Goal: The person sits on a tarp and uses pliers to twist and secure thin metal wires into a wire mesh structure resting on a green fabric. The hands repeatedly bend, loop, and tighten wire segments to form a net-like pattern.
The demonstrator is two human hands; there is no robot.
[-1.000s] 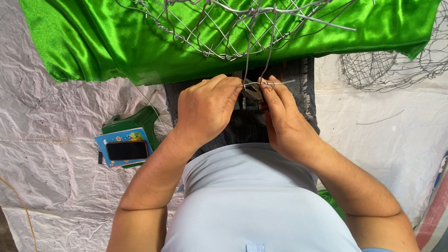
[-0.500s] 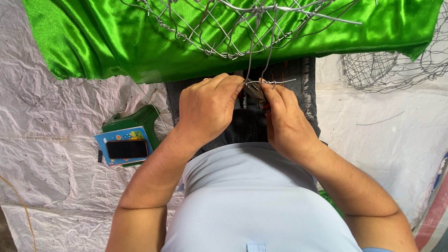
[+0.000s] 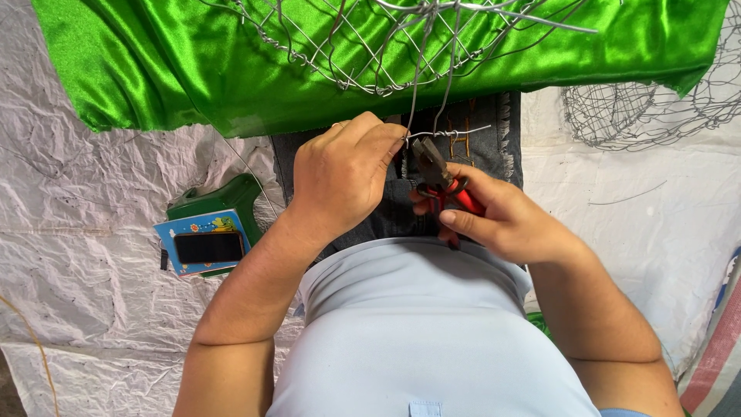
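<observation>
A thin grey twisted wire [image 3: 448,133] is pinched taut by the closed left hand [image 3: 343,174], just below the silver wire-mesh frame [image 3: 363,46]. Red-handled pliers [image 3: 441,177] are gripped in the right hand [image 3: 502,220], nose at the twist, for leverage.

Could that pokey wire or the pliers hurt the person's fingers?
Maybe. The left hand pinches the twisted wire right beside the pliers in the right hand, so a slip might nip a fingertip. The wire's loose end could also prick skin. The wire frame might snag the green cloth.
</observation>
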